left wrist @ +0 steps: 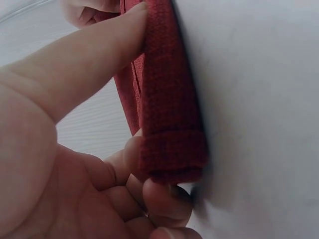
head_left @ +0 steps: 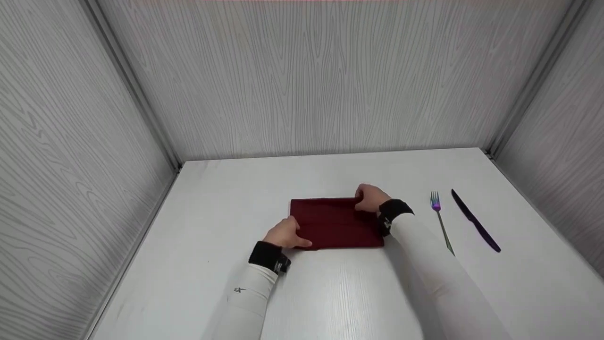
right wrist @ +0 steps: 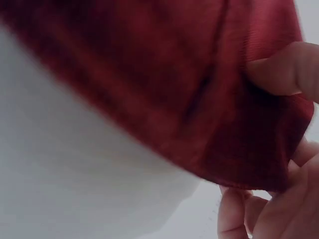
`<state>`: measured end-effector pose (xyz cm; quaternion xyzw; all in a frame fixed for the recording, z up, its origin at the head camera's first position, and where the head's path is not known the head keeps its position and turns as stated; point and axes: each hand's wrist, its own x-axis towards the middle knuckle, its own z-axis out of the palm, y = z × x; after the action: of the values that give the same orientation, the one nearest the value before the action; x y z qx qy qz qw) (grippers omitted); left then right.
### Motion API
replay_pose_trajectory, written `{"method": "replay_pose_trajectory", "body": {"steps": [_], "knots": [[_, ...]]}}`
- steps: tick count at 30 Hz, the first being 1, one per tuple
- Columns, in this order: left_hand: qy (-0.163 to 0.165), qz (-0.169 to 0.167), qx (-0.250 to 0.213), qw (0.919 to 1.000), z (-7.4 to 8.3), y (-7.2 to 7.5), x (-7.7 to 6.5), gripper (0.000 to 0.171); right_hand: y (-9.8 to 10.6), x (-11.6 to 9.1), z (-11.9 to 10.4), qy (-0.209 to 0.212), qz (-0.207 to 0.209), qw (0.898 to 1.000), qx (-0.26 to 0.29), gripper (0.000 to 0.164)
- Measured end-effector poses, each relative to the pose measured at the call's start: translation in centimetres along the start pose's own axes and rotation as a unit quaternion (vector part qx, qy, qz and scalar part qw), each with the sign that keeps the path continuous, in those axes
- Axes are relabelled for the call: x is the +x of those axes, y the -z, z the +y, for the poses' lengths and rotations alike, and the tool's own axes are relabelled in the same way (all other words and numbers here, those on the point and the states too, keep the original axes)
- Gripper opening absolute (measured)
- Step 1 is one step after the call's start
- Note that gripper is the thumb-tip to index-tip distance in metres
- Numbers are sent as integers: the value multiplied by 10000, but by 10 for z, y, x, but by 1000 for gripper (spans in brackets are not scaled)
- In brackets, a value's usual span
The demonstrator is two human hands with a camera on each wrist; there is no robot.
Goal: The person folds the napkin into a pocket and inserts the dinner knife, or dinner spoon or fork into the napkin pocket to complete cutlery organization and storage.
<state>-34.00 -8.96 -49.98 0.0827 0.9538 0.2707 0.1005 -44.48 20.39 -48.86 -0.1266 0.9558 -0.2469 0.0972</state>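
Observation:
A dark red cloth napkin (head_left: 337, 231), folded into a rectangle, lies on the white table in the head view. My left hand (head_left: 284, 233) holds its left end, thumb near the front edge. In the left wrist view the thumb lies along the folded layers of the napkin (left wrist: 172, 94), with curled fingertips at its end. At the far right part, my right hand (head_left: 372, 198) pinches the cloth. The right wrist view shows the thumb on top of the napkin (right wrist: 164, 89) and the other fingers beneath, where the cloth bends up from the table.
A fork (head_left: 437, 208) with an iridescent sheen lies right of the napkin, its handle end by the right sleeve. Beyond it a dark purple knife (head_left: 474, 220) lies slanted. Grey wood-grain panels (head_left: 321, 80) stand at the back and both sides of the table (head_left: 226, 198).

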Motion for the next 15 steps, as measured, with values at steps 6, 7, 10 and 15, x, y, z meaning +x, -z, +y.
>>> {"method": "replay_pose_trajectory", "body": {"steps": [6, 7, 10, 15], "knots": [[9, 14, -51, 10000, 0, -2, 1, 57, -1, -3, -2, 120, 263, 9996, 74, 32], [8, 17, -60, 10000, 0, -2, 1, 57, -1, -5, -3, 164, 328, 9993, 61, 27], [-7, 55, -75, 10000, 0, -2, 1, 57, 1, -13, -7, 362, 562, 9977, 60, 16], [36, 114, -111, 9999, 0, -1, 0, 58, 2, -33, -13, 766, 983, 9922, 34, 8]]}}
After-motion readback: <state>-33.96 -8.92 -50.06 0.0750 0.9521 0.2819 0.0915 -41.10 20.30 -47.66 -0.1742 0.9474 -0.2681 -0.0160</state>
